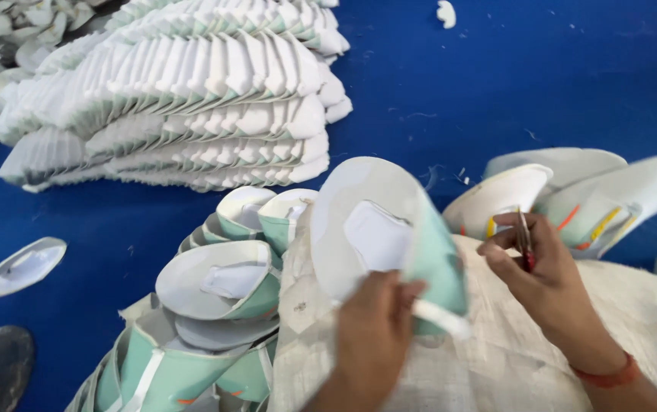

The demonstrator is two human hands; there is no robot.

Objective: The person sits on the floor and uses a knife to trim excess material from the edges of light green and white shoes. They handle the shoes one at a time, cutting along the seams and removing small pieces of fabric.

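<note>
My left hand (372, 329) is closed around the lower edge of a folded mask (382, 233), white on its broad face and pale green along the side, and I hold it tilted up over my lap with its white strap (439, 318) trailing out past my fingers. My right hand (536, 267) is pinched shut on a small pair of snips (524, 238), the blades pointing up just to the right of the mask and not touching it. To do this well, I judge I should keep the left grip firm near the seam so the mask does not twist, bring the blades in only at the loose thread or strap end, and cut close without nicking the green edge. The mask rests above a coarse cloth sack (496, 358) spread across my knees. To the left of it a heap of the same green and white masks (221, 305) lies loose, some nested in each other. Beyond my right hand a few more masks with orange and yellow marks (595, 206) sit on the blue floor covering (511, 84). Farther off, at the top left, stand long neat stacks of white masks (191, 99).
</note>
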